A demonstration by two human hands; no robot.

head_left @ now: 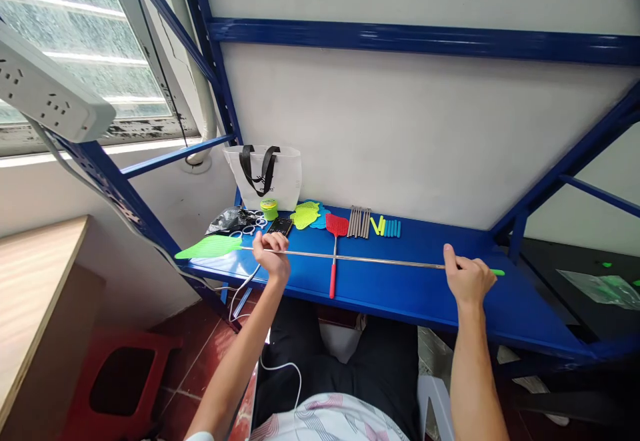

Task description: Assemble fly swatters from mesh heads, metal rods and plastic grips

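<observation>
A telescopic fly swatter (360, 260) is stretched out lengthwise above the blue table, its green paddle at the left and a green handle end at the right. My left hand (271, 254) is closed around its metal rod close to the paddle. At the other end, my right hand (470, 275) grips the handle, and the green tip pokes out past the fingers. Beneath the rod lies a red fly swatter (337, 225), its handle pointing toward me. Loose green swatter heads (305, 215) and blue swatter heads (320, 217) are piled behind it.
Several metal rods (359, 221), yellow grips (379, 225) and blue grips (393, 228) lie in rows on the table (425, 287). A white bag (287, 174), a green tub (269, 209), a black phone-like object (281, 227) and scissors stand or lie at the back left.
</observation>
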